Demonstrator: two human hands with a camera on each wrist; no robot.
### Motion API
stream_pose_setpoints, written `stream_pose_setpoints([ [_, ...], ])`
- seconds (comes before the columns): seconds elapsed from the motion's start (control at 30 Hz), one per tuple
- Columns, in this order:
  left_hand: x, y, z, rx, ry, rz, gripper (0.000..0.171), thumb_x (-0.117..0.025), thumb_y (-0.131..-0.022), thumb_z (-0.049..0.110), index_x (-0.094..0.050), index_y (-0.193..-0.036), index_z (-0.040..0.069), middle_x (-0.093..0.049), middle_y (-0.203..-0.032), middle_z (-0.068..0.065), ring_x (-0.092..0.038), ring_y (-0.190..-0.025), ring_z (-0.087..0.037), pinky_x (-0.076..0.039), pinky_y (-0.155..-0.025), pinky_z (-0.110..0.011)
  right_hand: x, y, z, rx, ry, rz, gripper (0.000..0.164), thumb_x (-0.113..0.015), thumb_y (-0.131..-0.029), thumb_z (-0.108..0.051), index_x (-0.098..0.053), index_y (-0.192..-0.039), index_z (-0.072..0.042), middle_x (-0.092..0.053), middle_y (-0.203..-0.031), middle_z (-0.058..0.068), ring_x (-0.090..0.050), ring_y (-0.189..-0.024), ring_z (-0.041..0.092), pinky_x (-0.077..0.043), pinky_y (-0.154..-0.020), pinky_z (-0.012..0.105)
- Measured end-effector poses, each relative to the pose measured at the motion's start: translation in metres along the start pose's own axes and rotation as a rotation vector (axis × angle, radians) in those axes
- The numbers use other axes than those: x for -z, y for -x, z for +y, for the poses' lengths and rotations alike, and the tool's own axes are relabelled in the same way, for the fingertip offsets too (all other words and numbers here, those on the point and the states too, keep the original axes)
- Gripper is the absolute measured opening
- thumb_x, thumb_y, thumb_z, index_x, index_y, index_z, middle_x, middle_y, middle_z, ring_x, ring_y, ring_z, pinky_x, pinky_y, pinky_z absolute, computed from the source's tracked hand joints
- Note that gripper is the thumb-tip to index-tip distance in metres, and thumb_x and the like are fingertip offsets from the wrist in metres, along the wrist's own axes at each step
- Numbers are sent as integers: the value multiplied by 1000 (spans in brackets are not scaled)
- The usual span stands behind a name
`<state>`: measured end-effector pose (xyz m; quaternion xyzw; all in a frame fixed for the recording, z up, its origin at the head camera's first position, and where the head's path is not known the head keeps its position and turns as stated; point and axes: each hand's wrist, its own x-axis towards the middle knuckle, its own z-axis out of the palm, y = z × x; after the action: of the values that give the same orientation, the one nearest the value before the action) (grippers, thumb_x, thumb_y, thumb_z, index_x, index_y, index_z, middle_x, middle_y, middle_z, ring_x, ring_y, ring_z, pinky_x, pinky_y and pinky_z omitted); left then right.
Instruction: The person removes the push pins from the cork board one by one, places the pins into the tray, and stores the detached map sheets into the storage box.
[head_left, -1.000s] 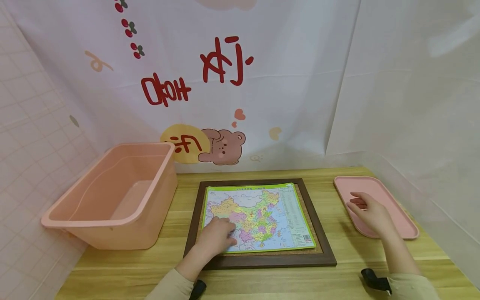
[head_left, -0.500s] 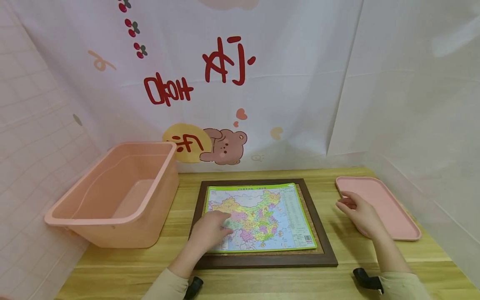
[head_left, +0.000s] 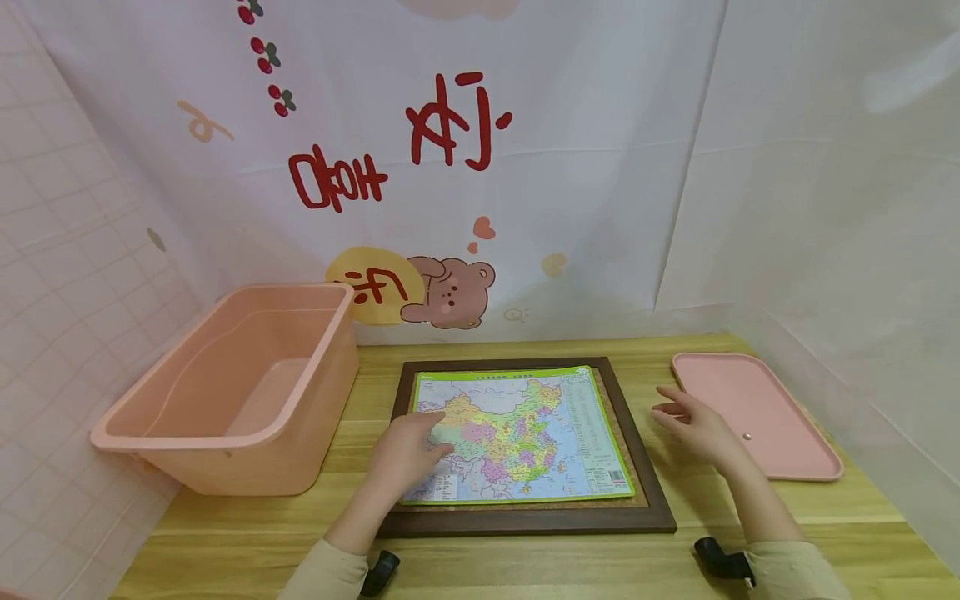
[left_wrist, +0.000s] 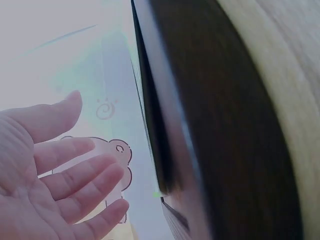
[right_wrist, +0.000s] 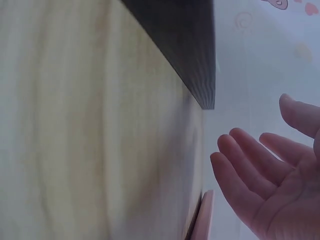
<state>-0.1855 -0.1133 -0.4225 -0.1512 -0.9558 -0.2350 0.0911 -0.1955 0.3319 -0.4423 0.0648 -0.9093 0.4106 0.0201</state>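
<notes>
In the head view a map sheet with a green border lies on a cork board in a dark wooden frame. My left hand hovers over the sheet's left part, its fingers apart and holding nothing; the left wrist view shows that palm bare beside the frame's dark edge. Between the frame and a pink tray hangs my right hand. Its fingers, relaxed and bare in the right wrist view, hold nothing. A tiny shiny round thing, too small to identify, lies in the tray.
A deep pink tub stands at the left of the wooden table. Behind everything hangs a white printed cloth, with a tiled wall covering on the left.
My left hand has drawn back leftward over the map, uncovering more of it. My right hand has moved left, away from the tray, and the tiny round thing there has come into view.
</notes>
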Motion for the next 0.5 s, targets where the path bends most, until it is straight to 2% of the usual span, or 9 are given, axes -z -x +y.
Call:
stream_pose_setpoints([
  [0.17, 2, 0, -4, 47, 9, 0, 51, -85, -79, 23, -69, -123, 2, -68, -118, -17, -63, -111, -37, -50, -90, -51, -5, -2, 1, 7, -54, -37, 60, -59, -101, -20, -36, -145, 12, -62, -120, 31, -64, -103, 41, -55, -74, 31],
  [0.3, 4, 0, -7, 56, 27, 22, 50, -84, -80, 22, -68, -123, 1, -67, -119, -19, -62, -110, -38, -50, -90, -52, -8, -3, 2, -12, -108, -88, 62, -58, -101, -19, -31, -147, 12, -60, -121, 33, -66, -101, 37, -57, -75, 35],
  [0.5, 5, -1, -13, 92, 43, 50, 52, -82, -82, 21, -66, -126, -1, -66, -121, -21, -61, -113, -40, -49, -92, -53, -12, -3, -3, -59, -177, -143, 65, -59, -101, -17, -26, -150, 11, -56, -124, 35, -65, -101, 37, -57, -77, 41],
])
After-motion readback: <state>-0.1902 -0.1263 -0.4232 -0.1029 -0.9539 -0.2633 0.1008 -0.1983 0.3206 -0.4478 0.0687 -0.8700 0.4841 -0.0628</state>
